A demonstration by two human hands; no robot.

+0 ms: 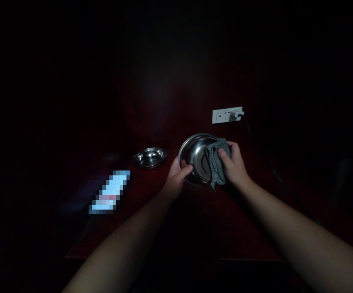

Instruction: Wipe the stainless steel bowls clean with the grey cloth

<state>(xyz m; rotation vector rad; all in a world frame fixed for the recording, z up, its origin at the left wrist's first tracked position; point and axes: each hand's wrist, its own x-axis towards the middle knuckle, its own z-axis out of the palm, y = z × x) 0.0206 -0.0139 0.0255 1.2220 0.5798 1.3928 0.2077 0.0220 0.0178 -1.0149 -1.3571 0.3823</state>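
A shiny steel bowl [195,156] is held tilted above a dark red table, its inside facing me. My left hand [176,176] grips the bowl's lower left rim, thumb inside. My right hand [234,162] is closed on a grey patterned cloth [215,165], pressing it against the bowl's inner right side. Part of the cloth hangs below the rim.
A second, smaller steel bowl [150,157] rests on the dark red table [152,195] to the left. A glowing blurred screen [110,192] lies further left. A white wall socket [227,115] with a plug and a dark cable sits behind. The surroundings are very dark.
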